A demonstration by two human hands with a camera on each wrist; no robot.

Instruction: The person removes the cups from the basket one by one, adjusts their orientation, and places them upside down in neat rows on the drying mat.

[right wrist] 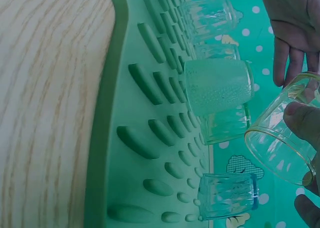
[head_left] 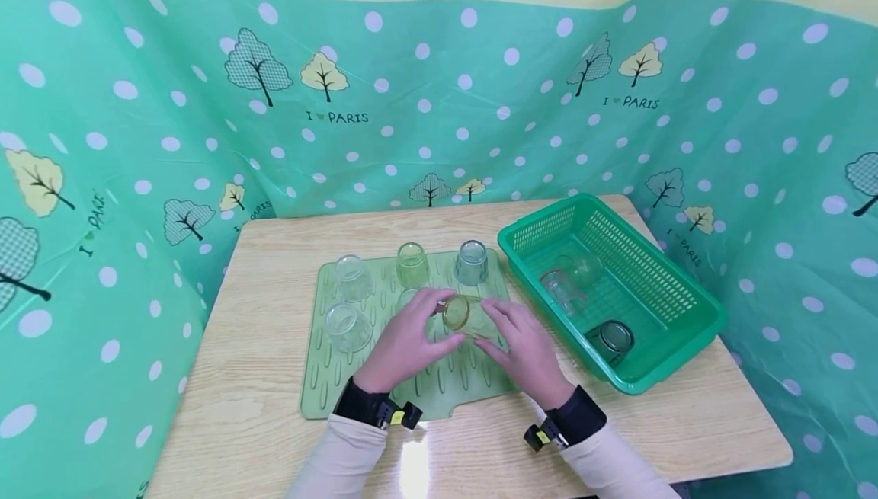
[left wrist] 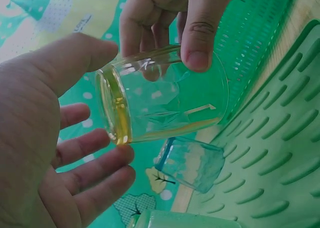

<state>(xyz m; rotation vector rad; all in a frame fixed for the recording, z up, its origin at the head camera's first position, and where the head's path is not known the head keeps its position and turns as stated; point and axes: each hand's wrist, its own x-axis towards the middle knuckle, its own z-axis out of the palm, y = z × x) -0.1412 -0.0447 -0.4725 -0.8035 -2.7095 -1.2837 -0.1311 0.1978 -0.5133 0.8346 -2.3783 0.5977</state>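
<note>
A clear glass with a yellow tint (head_left: 473, 318) is held tilted on its side above the green drying mat (head_left: 439, 392). My right hand (head_left: 524, 343) grips it near the mouth; in the left wrist view, the right thumb lies over its wall and fingers sit behind. My left hand (head_left: 411, 335) surrounds the thick base (left wrist: 116, 106) with thumb and fingers spread; whether its fingertips touch the glass I cannot tell. Below the left hand, a pale green textured glass (right wrist: 219, 86) stands upside down on the mat, mostly hidden in the head view.
Two clear glasses (head_left: 354, 278) stand on the mat's left side. At its back are a green glass (head_left: 412, 265) and a blue-grey glass (head_left: 472, 263). A green basket (head_left: 658, 255) at right holds a pinkish glass (head_left: 564, 292), a dark glass (head_left: 613, 340) and a faint greenish one.
</note>
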